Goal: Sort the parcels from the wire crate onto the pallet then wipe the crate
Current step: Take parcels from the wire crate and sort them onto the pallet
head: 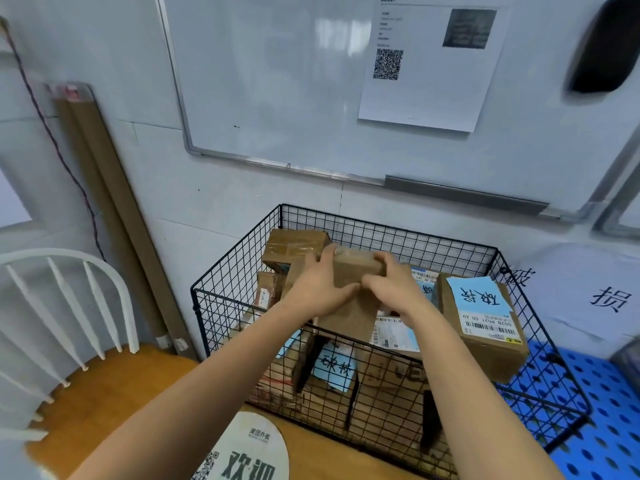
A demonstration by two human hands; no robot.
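Note:
A black wire crate stands against the wall, filled with several brown cardboard parcels. Over its middle, both hands hold one plain brown parcel tilted up on end. My left hand grips its left side with fingers over the top edge. Gripping the right side is my right hand. A taped box sits at the back left. At the right lies a box with a blue handwritten note. Another blue note lies lower in the crate. The blue perforated pallet lies to the right.
A white chair with a wooden seat stands to the left. Long cardboard strips lean on the wall. A whiteboard with a printed sheet hangs above. A round floor sticker lies near my feet. A white sheet with characters hangs above the pallet.

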